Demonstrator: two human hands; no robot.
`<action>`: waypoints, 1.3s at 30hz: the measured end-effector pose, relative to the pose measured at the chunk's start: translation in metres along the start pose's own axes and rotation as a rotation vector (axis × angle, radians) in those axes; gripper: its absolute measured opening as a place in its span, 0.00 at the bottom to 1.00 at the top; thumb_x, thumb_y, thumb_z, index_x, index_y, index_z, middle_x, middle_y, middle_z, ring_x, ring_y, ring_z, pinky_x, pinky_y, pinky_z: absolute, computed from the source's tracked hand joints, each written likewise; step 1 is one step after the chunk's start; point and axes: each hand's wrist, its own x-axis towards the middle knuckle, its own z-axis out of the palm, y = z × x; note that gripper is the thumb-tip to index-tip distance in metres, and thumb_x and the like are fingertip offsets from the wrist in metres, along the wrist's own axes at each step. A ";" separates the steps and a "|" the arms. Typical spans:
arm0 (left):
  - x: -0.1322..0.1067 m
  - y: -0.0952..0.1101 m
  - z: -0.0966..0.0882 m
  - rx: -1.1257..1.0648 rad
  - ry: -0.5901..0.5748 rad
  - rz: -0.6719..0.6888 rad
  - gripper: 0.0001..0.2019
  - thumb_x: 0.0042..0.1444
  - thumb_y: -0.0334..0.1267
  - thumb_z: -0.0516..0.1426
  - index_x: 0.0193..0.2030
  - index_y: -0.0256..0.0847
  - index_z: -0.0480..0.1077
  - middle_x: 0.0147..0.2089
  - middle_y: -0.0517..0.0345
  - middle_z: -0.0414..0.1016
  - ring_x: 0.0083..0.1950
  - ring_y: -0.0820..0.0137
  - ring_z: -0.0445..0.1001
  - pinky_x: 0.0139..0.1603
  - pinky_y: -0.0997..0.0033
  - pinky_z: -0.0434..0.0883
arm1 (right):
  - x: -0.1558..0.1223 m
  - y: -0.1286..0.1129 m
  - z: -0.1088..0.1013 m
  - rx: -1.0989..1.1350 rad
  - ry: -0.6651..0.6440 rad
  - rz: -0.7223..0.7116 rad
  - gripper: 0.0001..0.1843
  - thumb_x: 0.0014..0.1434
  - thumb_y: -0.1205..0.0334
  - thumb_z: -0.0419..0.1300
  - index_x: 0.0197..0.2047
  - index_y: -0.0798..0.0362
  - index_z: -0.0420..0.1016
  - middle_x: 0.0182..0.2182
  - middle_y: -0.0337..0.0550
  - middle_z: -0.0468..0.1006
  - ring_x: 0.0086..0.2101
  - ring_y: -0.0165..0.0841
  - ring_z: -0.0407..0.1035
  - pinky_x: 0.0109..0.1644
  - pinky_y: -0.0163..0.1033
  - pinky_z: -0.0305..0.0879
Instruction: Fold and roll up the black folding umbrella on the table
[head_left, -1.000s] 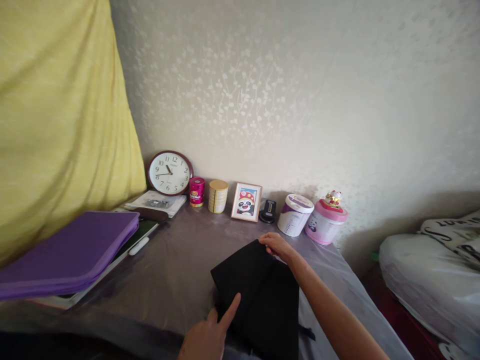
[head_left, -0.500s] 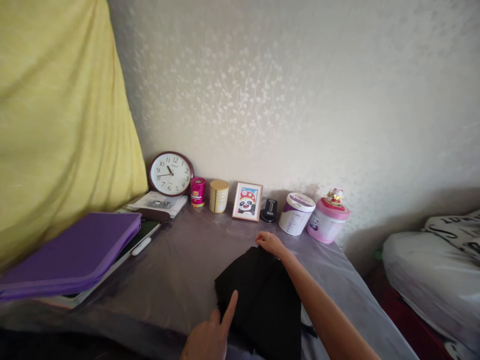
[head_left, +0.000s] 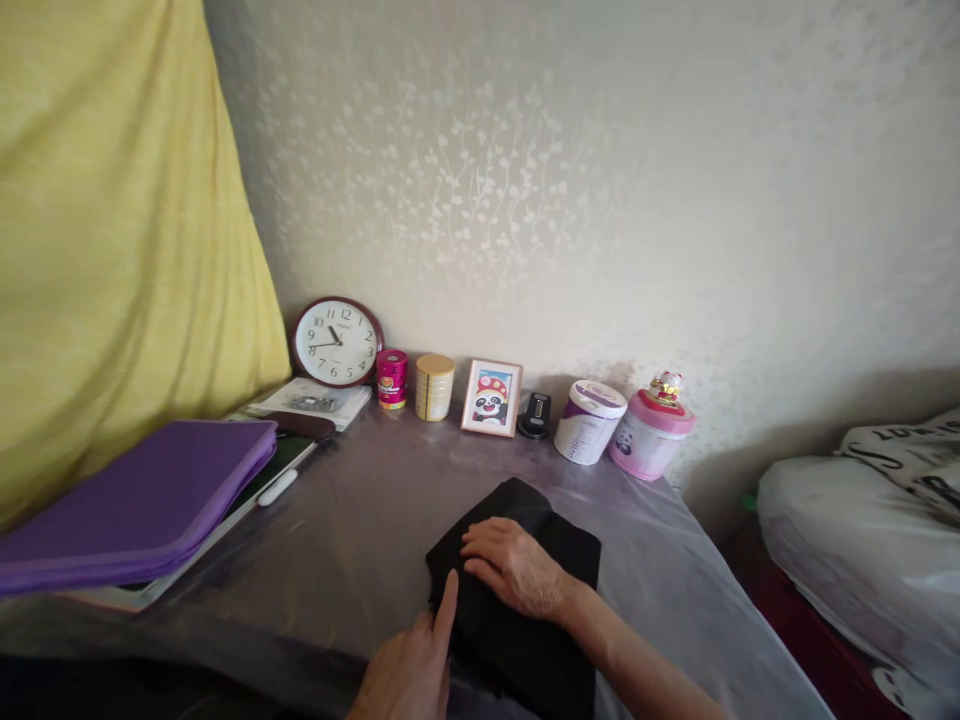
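A folded piece of black cloth (head_left: 551,655) lies on the table in front of me, its far end coming to a blunt corner. My right hand (head_left: 514,565) rests flat on top of it, fingers stretched toward the left and holding nothing. At the cloth's near left edge is my left hand (head_left: 409,660), its index finger stretched out along the fabric. The left hand's lower fingers are mostly hidden.
A clear sheet covers the table (head_left: 360,560). At left lie a purple folder (head_left: 142,500) and a white pen-like object (head_left: 277,488). Along the wall stand a clock (head_left: 337,342), a framed panda picture (head_left: 491,398) and several tins, including a purple-white one (head_left: 589,424).
My right hand has left the cloth's far corner, come back toward me and flattened on its middle. The left hand stays near the left edge.
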 end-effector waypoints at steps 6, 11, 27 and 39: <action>0.000 -0.002 0.003 -0.003 -0.005 -0.017 0.36 0.51 0.28 0.45 0.65 0.32 0.31 0.48 0.40 0.69 0.42 0.62 0.73 0.40 0.66 0.67 | 0.010 0.028 0.006 -0.148 -0.088 0.100 0.18 0.64 0.57 0.42 0.44 0.51 0.71 0.44 0.43 0.74 0.49 0.32 0.63 0.57 0.42 0.48; 0.000 -0.005 0.004 -0.056 0.009 0.004 0.35 0.53 0.32 0.45 0.65 0.33 0.31 0.47 0.42 0.71 0.42 0.62 0.73 0.39 0.67 0.67 | 0.020 0.072 -0.004 -0.223 -0.164 0.363 0.19 0.64 0.57 0.43 0.37 0.52 0.74 0.37 0.45 0.77 0.42 0.33 0.68 0.50 0.39 0.55; -0.007 -0.002 0.002 -0.038 0.080 -0.020 0.32 0.56 0.35 0.45 0.65 0.34 0.34 0.41 0.47 0.73 0.40 0.64 0.72 0.39 0.67 0.64 | -0.101 0.054 -0.047 -0.206 0.473 0.578 0.15 0.61 0.62 0.44 0.48 0.50 0.66 0.44 0.45 0.71 0.41 0.34 0.69 0.44 0.38 0.65; -0.007 0.005 0.004 -0.002 0.094 -0.058 0.30 0.59 0.38 0.43 0.65 0.32 0.35 0.37 0.49 0.74 0.38 0.66 0.73 0.37 0.70 0.64 | -0.110 0.002 -0.016 -0.048 0.386 0.262 0.16 0.61 0.68 0.44 0.47 0.48 0.67 0.50 0.47 0.67 0.48 0.32 0.65 0.50 0.38 0.65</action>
